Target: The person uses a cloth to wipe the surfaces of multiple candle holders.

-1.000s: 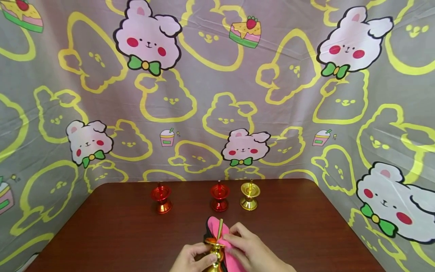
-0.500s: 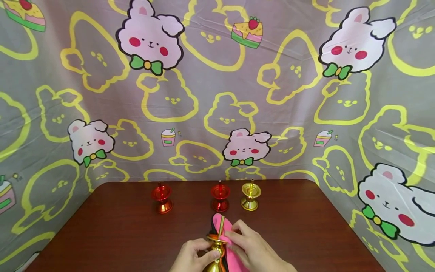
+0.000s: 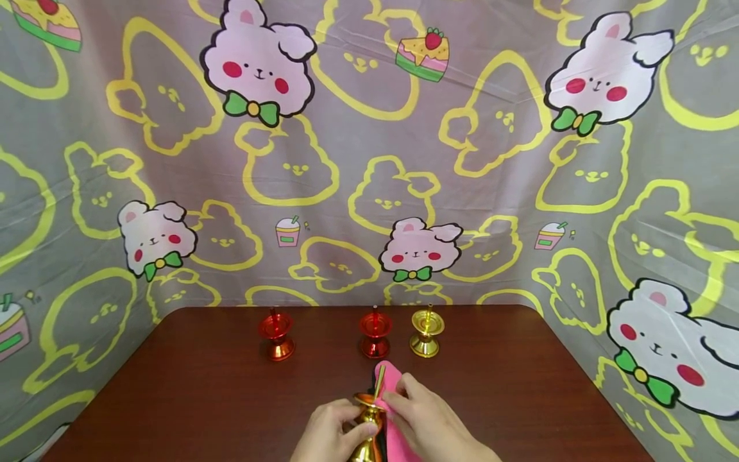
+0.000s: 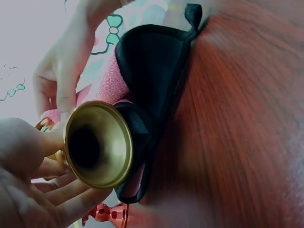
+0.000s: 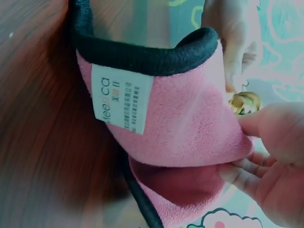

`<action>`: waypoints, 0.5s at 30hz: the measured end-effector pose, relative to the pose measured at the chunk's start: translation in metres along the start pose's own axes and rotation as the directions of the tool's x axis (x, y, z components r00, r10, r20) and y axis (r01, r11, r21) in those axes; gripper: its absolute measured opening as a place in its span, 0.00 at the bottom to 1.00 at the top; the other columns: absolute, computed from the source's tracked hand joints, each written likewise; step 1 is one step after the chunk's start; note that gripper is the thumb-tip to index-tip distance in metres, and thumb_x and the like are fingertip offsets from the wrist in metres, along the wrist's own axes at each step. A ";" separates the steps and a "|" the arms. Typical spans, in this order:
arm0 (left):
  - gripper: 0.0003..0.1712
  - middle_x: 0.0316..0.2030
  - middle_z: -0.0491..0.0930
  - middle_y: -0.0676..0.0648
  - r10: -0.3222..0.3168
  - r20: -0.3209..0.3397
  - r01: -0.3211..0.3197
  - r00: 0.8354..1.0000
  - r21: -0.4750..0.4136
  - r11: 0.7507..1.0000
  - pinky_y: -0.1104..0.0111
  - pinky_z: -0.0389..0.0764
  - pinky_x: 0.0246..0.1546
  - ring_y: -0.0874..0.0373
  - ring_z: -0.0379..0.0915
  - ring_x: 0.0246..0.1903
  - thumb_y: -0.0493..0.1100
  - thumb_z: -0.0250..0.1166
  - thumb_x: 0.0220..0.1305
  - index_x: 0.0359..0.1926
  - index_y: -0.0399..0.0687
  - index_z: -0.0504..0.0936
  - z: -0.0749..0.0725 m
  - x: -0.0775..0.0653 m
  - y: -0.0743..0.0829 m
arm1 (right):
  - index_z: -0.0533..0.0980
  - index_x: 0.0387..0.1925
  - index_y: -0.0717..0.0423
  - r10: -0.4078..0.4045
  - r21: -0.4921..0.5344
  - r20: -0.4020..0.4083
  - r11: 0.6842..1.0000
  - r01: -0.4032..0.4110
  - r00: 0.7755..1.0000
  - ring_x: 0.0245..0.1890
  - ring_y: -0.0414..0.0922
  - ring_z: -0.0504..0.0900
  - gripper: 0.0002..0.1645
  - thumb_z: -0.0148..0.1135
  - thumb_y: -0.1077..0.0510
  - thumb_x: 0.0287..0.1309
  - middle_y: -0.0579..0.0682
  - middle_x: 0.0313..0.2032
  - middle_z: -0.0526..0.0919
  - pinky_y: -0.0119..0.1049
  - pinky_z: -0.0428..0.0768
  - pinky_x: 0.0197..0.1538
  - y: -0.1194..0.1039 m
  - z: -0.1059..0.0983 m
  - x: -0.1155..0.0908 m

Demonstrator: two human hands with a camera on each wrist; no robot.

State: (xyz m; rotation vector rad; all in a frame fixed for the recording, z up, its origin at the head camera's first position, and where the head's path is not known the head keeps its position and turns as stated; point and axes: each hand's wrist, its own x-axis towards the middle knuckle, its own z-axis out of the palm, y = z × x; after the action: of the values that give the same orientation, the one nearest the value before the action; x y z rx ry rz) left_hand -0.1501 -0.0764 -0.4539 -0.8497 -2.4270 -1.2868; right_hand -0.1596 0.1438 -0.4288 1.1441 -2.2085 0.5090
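Note:
My left hand [image 3: 328,431] grips a shiny gold candlestick [image 3: 365,452] round its narrow waist, at the near edge of the head view. Its thin rod points up from the dish. The hollow underside of its base [image 4: 105,145] faces the left wrist camera. With thumb and fingers my right hand [image 3: 435,420] pinches a pink fleecy cloth [image 3: 399,443] against the right side of the dish and rod. Black edging and a white printed label [image 5: 122,97] show on the cloth in the right wrist view; its black back [image 4: 152,61] shows in the left wrist view.
Along the back of the dark wooden table [image 3: 190,398] stand two red candlesticks, one left [image 3: 278,333] and one in the middle [image 3: 375,333]. A gold candlestick [image 3: 426,333] stands right of the middle one. A rabbit-print curtain [image 3: 346,141] hangs behind and on both sides.
Both hands, the held candlestick and the cloth have shifted slightly to the right. The cloth's upper end has moved rightward behind the rod. The three standing candlesticks keep their places.

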 end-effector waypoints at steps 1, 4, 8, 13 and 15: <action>0.08 0.29 0.80 0.60 -0.009 -0.001 0.009 1.000 0.027 1.000 0.73 0.74 0.27 0.71 0.70 0.28 0.47 0.75 0.59 0.34 0.48 0.89 0.001 0.000 0.000 | 0.84 0.43 0.50 0.010 -0.017 0.006 1.000 -0.010 1.000 0.26 0.33 0.69 0.17 0.77 0.63 0.49 0.42 0.35 0.68 0.16 0.65 0.30 -0.001 0.001 0.000; 0.09 0.27 0.77 0.61 -0.016 -0.006 0.016 1.000 0.137 0.990 0.72 0.73 0.26 0.71 0.69 0.26 0.49 0.75 0.57 0.30 0.50 0.88 0.003 -0.001 0.002 | 0.84 0.40 0.49 0.038 -0.071 0.022 0.997 -0.036 0.999 0.25 0.33 0.67 0.16 0.78 0.61 0.47 0.42 0.33 0.68 0.18 0.65 0.29 -0.005 0.004 0.001; 0.13 0.25 0.72 0.60 0.004 0.000 -0.003 1.000 0.309 0.951 0.71 0.70 0.22 0.68 0.67 0.22 0.51 0.76 0.56 0.25 0.52 0.82 0.006 -0.002 0.004 | 0.84 0.38 0.50 0.051 -0.128 0.018 0.991 -0.048 0.999 0.22 0.34 0.62 0.16 0.79 0.60 0.45 0.42 0.31 0.66 0.20 0.63 0.25 -0.012 0.010 0.001; 0.15 0.25 0.70 0.59 0.001 0.011 -0.006 1.000 0.400 0.917 0.70 0.70 0.19 0.65 0.68 0.19 0.52 0.75 0.56 0.24 0.52 0.80 0.010 -0.003 0.003 | 0.82 0.36 0.50 0.048 -0.147 -0.028 0.988 -0.052 0.998 0.21 0.34 0.57 0.15 0.78 0.62 0.43 0.41 0.29 0.61 0.20 0.58 0.22 -0.015 0.017 0.001; 0.15 0.25 0.71 0.58 0.032 -0.007 -0.026 0.999 0.409 0.912 0.70 0.71 0.19 0.64 0.70 0.19 0.53 0.75 0.56 0.25 0.52 0.81 0.011 -0.004 0.000 | 0.83 0.36 0.49 0.046 -0.137 -0.044 0.989 -0.051 0.998 0.22 0.34 0.59 0.16 0.78 0.63 0.43 0.41 0.30 0.62 0.19 0.60 0.24 -0.014 0.018 0.000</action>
State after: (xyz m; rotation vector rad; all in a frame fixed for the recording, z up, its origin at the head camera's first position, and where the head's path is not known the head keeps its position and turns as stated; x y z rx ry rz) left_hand -0.1470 -0.0686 -0.4622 -0.7481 -2.5261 -0.7227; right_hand -0.1543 0.1256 -0.4417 1.0016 -2.2036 0.3900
